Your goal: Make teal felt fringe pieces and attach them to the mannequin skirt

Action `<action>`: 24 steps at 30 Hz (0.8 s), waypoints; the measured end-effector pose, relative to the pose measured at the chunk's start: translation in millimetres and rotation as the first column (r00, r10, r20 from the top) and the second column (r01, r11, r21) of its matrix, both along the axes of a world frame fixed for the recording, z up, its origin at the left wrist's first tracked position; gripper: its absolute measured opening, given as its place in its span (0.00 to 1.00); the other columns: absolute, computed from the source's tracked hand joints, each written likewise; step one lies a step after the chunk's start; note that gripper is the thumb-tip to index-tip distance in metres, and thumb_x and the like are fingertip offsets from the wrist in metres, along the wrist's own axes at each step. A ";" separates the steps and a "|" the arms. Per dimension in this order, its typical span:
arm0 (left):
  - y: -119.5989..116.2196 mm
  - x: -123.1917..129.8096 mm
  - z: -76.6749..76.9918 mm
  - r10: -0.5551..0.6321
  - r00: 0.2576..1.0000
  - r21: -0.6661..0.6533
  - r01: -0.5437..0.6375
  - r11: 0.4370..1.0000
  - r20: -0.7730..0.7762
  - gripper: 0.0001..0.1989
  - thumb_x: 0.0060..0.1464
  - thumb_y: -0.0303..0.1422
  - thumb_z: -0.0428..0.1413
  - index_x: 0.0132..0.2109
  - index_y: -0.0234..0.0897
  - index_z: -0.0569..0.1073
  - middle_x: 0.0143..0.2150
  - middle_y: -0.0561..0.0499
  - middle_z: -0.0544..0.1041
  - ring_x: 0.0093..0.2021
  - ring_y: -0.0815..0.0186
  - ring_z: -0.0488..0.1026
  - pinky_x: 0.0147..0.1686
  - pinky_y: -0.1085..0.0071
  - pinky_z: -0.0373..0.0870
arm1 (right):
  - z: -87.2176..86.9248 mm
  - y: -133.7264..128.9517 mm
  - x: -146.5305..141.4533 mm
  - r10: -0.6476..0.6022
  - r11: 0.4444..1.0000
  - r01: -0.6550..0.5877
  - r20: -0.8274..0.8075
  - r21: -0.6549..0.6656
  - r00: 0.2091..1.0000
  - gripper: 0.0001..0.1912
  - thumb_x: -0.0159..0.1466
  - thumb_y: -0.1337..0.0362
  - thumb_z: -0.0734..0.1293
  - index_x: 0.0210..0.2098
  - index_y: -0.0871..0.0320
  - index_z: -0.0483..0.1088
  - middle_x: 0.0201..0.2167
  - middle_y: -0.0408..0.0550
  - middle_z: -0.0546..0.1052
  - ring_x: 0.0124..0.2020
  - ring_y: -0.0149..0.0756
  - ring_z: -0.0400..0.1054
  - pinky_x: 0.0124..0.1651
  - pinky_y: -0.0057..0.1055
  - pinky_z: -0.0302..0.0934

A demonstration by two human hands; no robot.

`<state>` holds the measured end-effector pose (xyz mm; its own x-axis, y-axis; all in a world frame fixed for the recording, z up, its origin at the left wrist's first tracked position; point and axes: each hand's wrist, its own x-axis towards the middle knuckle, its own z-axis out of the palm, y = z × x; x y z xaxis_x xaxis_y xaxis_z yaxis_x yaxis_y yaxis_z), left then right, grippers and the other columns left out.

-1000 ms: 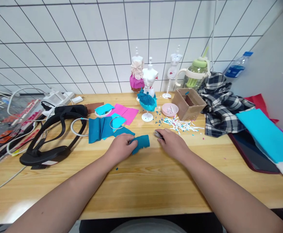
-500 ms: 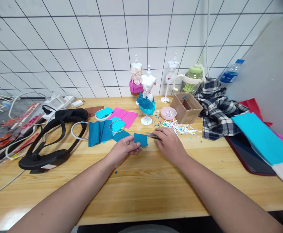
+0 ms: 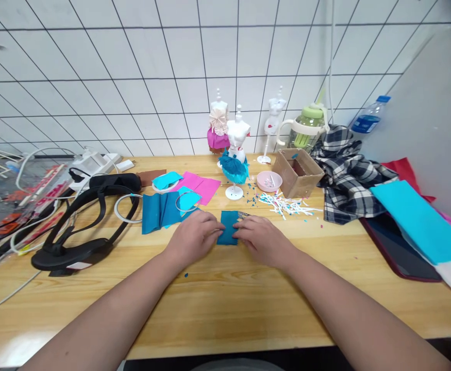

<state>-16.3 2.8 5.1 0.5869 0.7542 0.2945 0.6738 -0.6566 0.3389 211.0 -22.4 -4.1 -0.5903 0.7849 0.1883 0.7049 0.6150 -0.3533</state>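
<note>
A small dark teal piece of paper (image 3: 229, 228) is stretched between both hands above the wooden table. Its left edge is pinched by my left hand (image 3: 200, 232). At the right edge, my right hand (image 3: 263, 238) grips the paper with its fingertips, and the small scissors (image 3: 243, 215) stick out from under its fingers, their handles hidden. Behind the hands stands a white mini mannequin (image 3: 237, 135) with a ruffled teal skirt (image 3: 234, 168). Folded teal paper (image 3: 159, 210) lies to the left of my left hand.
White paper scraps (image 3: 287, 204), a pink bowl (image 3: 269, 181) and a cardboard box (image 3: 298, 172) are behind my right hand. A black headset (image 3: 105, 242) lies left; checked cloth (image 3: 351, 178) and a dark tablet (image 3: 403, 252) lie right. Two more mannequins stand by the wall.
The teal paper has been turned so that it stands taller than wide. My right hand has moved in to take its right edge, with the scissors now tucked back under the fingers.
</note>
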 end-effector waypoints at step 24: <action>-9.3 11.9 -0.3 -0.181 0.954 -0.055 0.173 0.983 -0.238 0.08 0.58 0.33 0.54 0.36 0.42 0.78 0.35 0.51 0.78 0.40 0.62 0.73 0.42 0.63 0.60 | -4.3 -10.2 -21.7 -0.091 0.996 0.092 0.141 -0.003 0.986 0.07 0.65 0.66 0.62 0.38 0.57 0.73 0.36 0.47 0.74 0.40 0.37 0.66 0.43 0.32 0.59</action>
